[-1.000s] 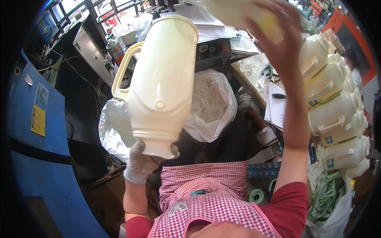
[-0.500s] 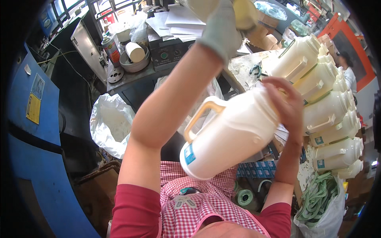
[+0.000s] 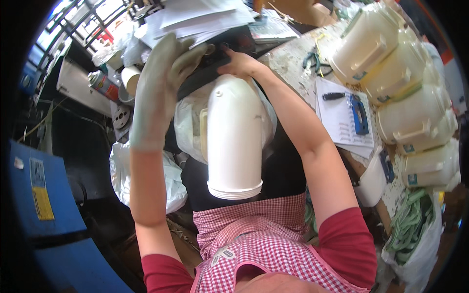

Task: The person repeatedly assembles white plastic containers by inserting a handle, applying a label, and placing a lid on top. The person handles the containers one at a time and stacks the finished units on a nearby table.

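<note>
A worn table [image 3: 290,59] with a flaking whitish top runs along the person's right. It carries printed white paper sheets [image 3: 339,119] with a blue-and-black hand tool [image 3: 359,115] and a black pen-like stick [image 3: 333,96] on them, dark-handled pliers [image 3: 310,60] beyond, and a row of cream plastic jugs [image 3: 405,119] lying on their sides, handles toward the person. Below its near end sits a white plastic bag of green strips [image 3: 413,227]. On the left stand a blue metal cabinet [image 3: 58,195] and a barred window [image 3: 68,34]; more loose papers [image 3: 200,19] lie at the far side.

The white, glossy plastic jug body [image 3: 234,141] is in the middle, above the lap and in front of a translucent white bag [image 3: 188,124]. Its long axis runs almost straight away from the person: the ridged round rim points toward the apron, the rounded shoulder away, and the cream handle [image 3: 203,134] faces left.

The right hand [image 3: 239,65], bare, is at the shoulder end; whether its fingers clamp it, I cannot tell. The left hand [image 3: 166,80], in a pale glove, is raised beside it, fingers apart and holding nothing.
</note>
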A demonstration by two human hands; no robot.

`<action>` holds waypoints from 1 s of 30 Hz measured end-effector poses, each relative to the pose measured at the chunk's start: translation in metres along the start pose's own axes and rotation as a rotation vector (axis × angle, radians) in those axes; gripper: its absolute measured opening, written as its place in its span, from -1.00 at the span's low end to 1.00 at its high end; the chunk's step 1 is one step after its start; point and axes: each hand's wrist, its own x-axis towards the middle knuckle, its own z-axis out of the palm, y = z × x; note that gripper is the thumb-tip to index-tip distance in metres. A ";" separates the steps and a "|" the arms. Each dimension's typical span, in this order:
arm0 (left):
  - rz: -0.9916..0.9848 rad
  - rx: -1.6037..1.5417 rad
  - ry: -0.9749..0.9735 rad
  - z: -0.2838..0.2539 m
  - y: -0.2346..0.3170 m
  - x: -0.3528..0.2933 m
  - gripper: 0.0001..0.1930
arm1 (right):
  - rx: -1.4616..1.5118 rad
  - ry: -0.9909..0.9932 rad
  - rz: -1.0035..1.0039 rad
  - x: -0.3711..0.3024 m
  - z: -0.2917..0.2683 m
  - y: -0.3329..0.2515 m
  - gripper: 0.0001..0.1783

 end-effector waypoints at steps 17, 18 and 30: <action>-0.020 -0.965 -0.064 -0.073 0.176 -0.073 -0.69 | 0.766 0.708 0.223 -0.435 -0.094 -0.166 -0.55; -0.083 -1.039 -0.046 -0.078 0.165 -0.080 -0.70 | 0.363 0.792 0.436 -0.479 -0.098 -0.154 -0.75; -0.046 -1.383 -0.038 -0.066 0.116 -0.122 -0.32 | -0.564 0.793 1.613 -0.842 -0.134 -0.072 -0.41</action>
